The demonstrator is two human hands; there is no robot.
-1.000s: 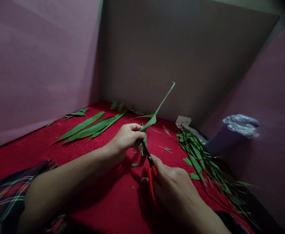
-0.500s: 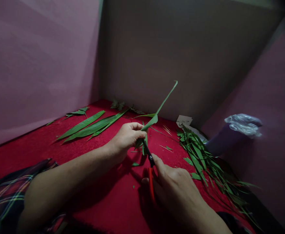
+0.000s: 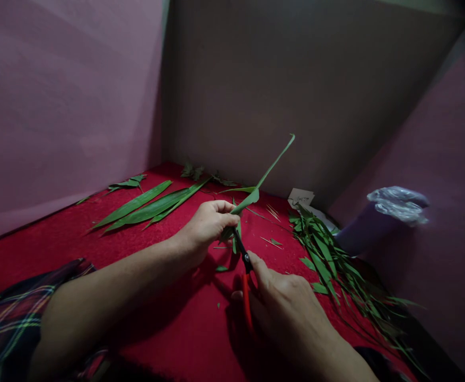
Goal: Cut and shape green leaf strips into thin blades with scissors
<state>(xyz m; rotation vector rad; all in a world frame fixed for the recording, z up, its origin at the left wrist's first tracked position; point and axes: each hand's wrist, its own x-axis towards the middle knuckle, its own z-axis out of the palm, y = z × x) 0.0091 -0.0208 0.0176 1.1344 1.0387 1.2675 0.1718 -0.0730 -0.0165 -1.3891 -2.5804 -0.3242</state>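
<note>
Between thumb and fingers my left hand (image 3: pixel 210 225) pinches a long green leaf (image 3: pixel 251 199), folded near the grip, its narrow end rising up to the right. My right hand (image 3: pixel 283 297) is closed around the red handles of a pair of scissors (image 3: pixel 245 260). Their black blades point up and reach the leaf right under my left fingertips. Whether the blades are apart there is hidden by the fingers and leaf. Small cut leaf bits (image 3: pixel 221 268) lie on the red cloth (image 3: pixel 184 323) below.
Broad long leaves (image 3: pixel 148 208) lie at the left. A heap of leafy stems (image 3: pixel 331 260) spreads along the right. Behind it are a white card (image 3: pixel 300 197) and a purple object with clear plastic (image 3: pixel 397 204) on top. Thin sticks (image 3: pixel 272 212) lie mid-cloth. Walls stand close around.
The leaf's raised tip has shifted slightly to the right and down. Both hands and the scissors stay almost where they were.
</note>
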